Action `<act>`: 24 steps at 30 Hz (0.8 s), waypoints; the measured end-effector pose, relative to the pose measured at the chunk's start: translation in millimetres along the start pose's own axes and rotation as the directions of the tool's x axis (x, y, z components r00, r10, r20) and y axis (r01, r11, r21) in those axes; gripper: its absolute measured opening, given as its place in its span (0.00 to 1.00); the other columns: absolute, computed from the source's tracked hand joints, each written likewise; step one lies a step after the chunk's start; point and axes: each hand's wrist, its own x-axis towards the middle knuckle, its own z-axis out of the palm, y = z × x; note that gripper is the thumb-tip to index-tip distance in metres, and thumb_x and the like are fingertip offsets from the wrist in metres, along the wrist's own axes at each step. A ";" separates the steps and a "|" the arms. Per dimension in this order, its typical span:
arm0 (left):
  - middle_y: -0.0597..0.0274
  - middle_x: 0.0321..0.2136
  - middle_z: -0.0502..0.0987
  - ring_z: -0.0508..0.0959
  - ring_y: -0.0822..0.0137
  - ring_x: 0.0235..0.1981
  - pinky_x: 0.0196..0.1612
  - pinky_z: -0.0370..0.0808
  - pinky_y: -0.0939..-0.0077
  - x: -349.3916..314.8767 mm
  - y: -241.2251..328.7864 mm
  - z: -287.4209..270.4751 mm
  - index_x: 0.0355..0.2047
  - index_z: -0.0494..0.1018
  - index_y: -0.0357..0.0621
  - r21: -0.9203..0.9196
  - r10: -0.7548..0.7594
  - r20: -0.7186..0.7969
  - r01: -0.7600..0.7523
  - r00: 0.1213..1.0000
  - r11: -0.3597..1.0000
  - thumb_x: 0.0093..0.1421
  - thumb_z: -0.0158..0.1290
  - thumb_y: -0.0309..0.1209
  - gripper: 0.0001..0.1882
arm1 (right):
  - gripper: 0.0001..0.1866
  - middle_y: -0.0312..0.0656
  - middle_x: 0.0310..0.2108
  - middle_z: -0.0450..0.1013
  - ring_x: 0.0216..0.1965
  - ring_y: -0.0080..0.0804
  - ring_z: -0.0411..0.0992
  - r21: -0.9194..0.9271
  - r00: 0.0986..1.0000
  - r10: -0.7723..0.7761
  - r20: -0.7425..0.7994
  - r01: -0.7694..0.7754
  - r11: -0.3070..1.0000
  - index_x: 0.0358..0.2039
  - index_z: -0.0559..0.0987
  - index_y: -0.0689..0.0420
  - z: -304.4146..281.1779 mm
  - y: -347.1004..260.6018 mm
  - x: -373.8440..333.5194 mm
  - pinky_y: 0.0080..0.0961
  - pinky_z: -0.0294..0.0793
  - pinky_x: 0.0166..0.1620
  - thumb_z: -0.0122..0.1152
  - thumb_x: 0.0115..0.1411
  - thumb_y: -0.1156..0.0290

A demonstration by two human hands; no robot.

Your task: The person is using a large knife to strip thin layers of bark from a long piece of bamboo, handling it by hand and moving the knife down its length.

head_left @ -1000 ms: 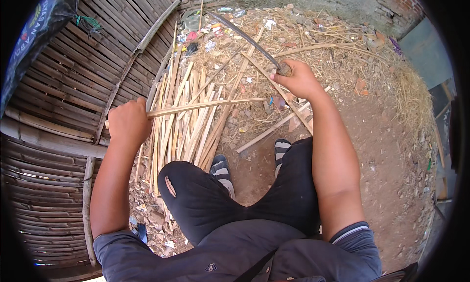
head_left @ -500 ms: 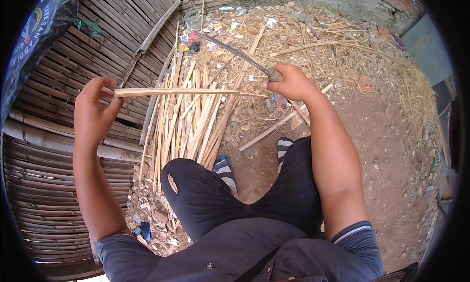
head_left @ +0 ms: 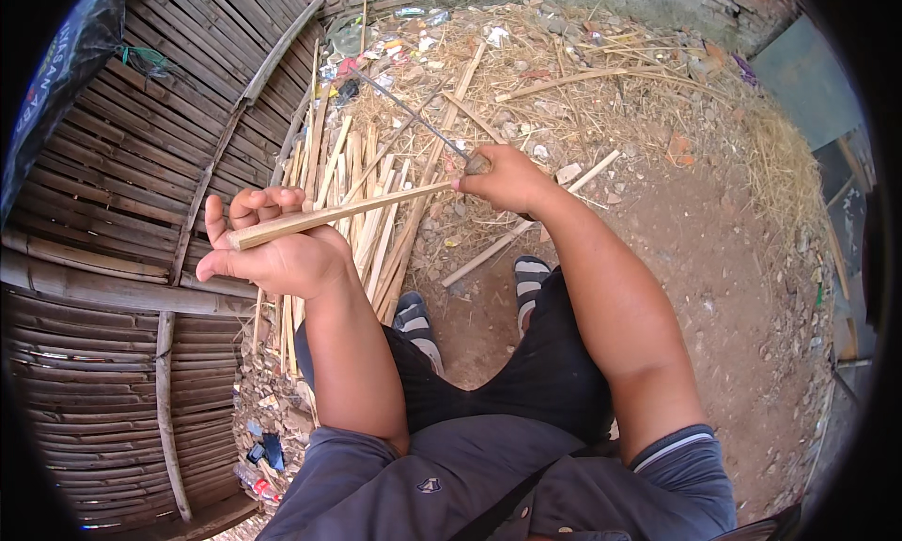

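Note:
My left hand (head_left: pixel 291 254) is turned palm up, fingers and thumb spread apart. A bamboo strip (head_left: pixel 357 207) lies across its palm, the thick end beyond the palm on the left. The strip's thin end meets the thumb of my right hand (head_left: pixel 507 179); whether the thumb pinches it I cannot tell. My right hand is closed around the short wooden handle of a long knife (head_left: pixel 418 118), its narrow dark blade pointing away to the far left. Beneath the strip, a pile of split bamboo strips (head_left: pixel 371 231) lies on the ground.
A bamboo slat wall (head_left: pixel 103 193) rises on the left. Straw and litter (head_left: pixel 554 62) cover the far ground before a brick wall (head_left: pixel 639 5). One loose strip (head_left: pixel 531 219) lies by my sandalled feet (head_left: pixel 418 325). Bare dirt (head_left: pixel 714 353) stretches to the right.
My left hand has turned palm up, moved right and opened from its pinch on the strip's end, so the strip lies across the palm. My right hand with the knife has shifted left.

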 end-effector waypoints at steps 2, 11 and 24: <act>0.62 0.29 0.73 0.73 0.66 0.25 0.31 0.74 0.73 3.0 -8.2 12.6 0.57 0.62 0.46 0.004 0.038 0.006 -0.038 0.999 0.999 0.68 0.25 0.74 0.44 | 0.41 0.51 0.33 0.80 0.28 0.36 0.80 0.084 0.999 0.035 0.026 -0.038 0.996 0.62 0.73 0.70 1.5 5.2 1.5 0.33 0.80 0.34 0.75 0.55 0.56; 0.67 0.21 0.62 0.63 0.76 0.19 0.22 0.62 0.84 -20.9 -22.6 8.1 0.54 0.64 0.46 0.055 0.121 0.232 -0.137 0.965 0.989 0.69 0.40 0.70 0.38 | 0.38 0.51 0.34 0.81 0.32 0.41 0.83 0.110 0.995 0.086 0.051 -0.091 0.990 0.62 0.72 0.66 15.7 19.2 8.4 0.36 0.82 0.37 0.72 0.57 0.56; 0.71 0.19 0.55 0.57 0.75 0.20 0.26 0.57 0.78 92.4 -37.3 -19.0 0.42 0.70 0.45 -0.140 0.028 0.576 0.065 0.817 0.988 0.74 0.44 0.37 0.10 | 0.29 0.60 0.35 0.80 0.39 0.56 0.81 -0.371 0.995 0.003 -0.102 -0.041 0.928 0.42 0.81 0.67 42.2 30.0 16.2 0.45 0.78 0.45 0.72 0.57 0.49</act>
